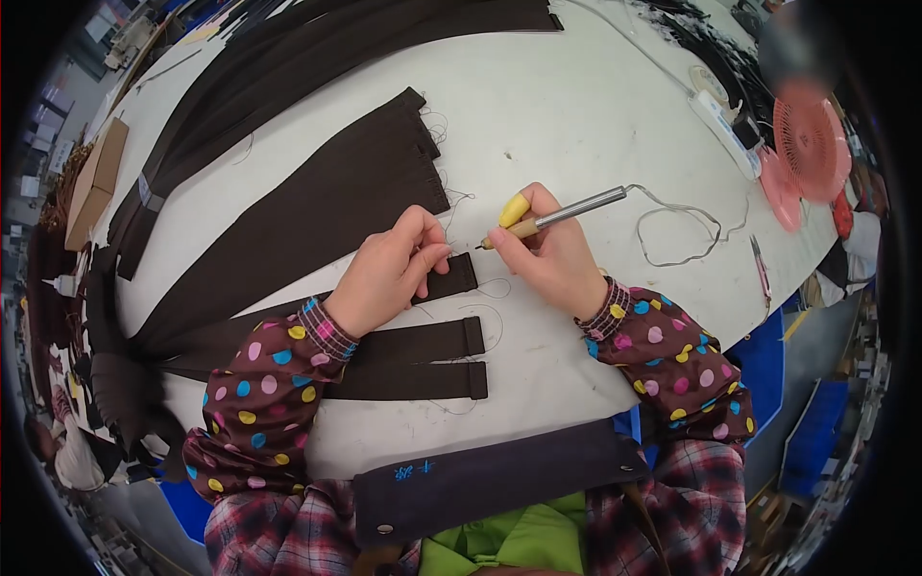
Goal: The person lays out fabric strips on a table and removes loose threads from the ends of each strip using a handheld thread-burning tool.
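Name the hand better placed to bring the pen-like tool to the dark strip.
Probably the right hand: it holds the pen-like tool, tip pointing towards the dark strip by the left hand.

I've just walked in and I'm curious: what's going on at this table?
A person's right hand holds a pen-like tool with a cord, its tip just short of the left hand. The left hand is pinched over the end of a dark cloth strip; whether it grips anything is too small to tell. Other dark cloth pieces lie on the white table, loose threads trailing from some ends.
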`<action>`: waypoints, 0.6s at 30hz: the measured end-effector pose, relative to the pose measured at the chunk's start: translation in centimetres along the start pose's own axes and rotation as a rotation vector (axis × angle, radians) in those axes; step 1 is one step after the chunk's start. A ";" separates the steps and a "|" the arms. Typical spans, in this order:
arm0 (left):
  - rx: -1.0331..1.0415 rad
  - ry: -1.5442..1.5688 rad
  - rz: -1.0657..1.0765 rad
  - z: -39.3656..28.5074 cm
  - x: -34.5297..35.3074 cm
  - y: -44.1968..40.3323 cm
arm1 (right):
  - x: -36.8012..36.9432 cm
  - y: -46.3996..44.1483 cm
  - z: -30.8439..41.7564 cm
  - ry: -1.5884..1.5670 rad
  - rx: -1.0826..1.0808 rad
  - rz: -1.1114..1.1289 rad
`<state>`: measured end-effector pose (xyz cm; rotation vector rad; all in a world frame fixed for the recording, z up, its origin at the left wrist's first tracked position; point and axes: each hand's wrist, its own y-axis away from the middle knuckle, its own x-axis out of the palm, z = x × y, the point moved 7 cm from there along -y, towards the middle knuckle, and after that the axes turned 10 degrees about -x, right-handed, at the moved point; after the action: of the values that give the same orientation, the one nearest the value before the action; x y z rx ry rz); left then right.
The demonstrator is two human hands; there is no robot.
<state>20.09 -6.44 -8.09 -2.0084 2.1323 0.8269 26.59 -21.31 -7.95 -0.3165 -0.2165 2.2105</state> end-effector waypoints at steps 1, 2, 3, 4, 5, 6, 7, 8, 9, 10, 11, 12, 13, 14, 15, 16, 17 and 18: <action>-0.004 -0.007 -0.004 -0.1 0.0 0.0 | 0.2 0.0 0.0 -0.003 -0.006 0.009; -0.007 -0.016 -0.008 -0.2 0.0 0.0 | 0.4 0.0 0.0 -0.005 -0.014 0.017; -0.002 -0.021 -0.019 -0.3 -0.1 0.0 | 0.5 -0.1 0.0 0.017 -0.011 0.025; 0.005 -0.021 -0.027 -0.3 -0.1 0.1 | 0.7 -0.2 0.0 0.038 -0.011 0.032; 0.013 -0.023 -0.033 -0.2 0.0 0.1 | 0.8 -0.2 0.0 0.060 -0.013 0.036; 0.020 -0.026 -0.038 -0.2 0.0 0.1 | 0.9 -0.3 -0.1 0.059 -0.007 0.035; 0.007 -0.031 -0.045 -0.2 -0.1 0.1 | 1.0 -0.4 -0.2 0.060 0.000 0.033; -0.006 -0.037 -0.052 -0.3 -0.1 0.2 | 1.0 -0.5 -0.3 0.061 0.006 0.031; -0.016 -0.042 -0.059 -0.4 -0.1 0.2 | 0.9 -0.5 -0.3 0.060 0.000 0.029; -0.019 -0.044 -0.058 -0.4 -0.1 0.1 | 1.0 -0.6 -0.3 0.059 -0.004 0.027; -0.024 -0.044 -0.056 -0.4 -0.1 0.1 | 1.0 -0.5 -0.3 0.058 -0.007 0.025; -0.029 -0.042 -0.054 -0.4 -0.1 0.1 | 1.0 -0.5 0.0 0.075 -0.025 0.036; -0.018 -0.039 -0.046 -0.4 -0.1 0.1 | 1.1 -0.5 0.3 0.090 -0.042 0.048; -0.010 -0.036 -0.037 -0.3 0.0 0.1 | 1.2 -0.5 0.5 0.104 -0.056 0.062; -0.003 -0.032 -0.029 -0.2 0.0 0.0 | 1.3 -0.5 0.5 0.104 -0.061 0.061; -0.002 -0.033 -0.034 -0.2 -0.1 0.0 | 1.3 -0.4 0.4 0.103 -0.066 0.061; -0.001 -0.034 -0.039 -0.3 -0.1 0.0 | 1.4 -0.4 0.3 0.102 -0.072 0.061; 0.000 -0.035 -0.044 -0.4 -0.1 0.0 | 1.4 -0.4 0.3 0.110 -0.079 0.063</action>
<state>20.17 -6.49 -7.71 -2.0180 2.0620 0.8488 26.00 -19.93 -7.79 -0.4930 -0.2364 2.2426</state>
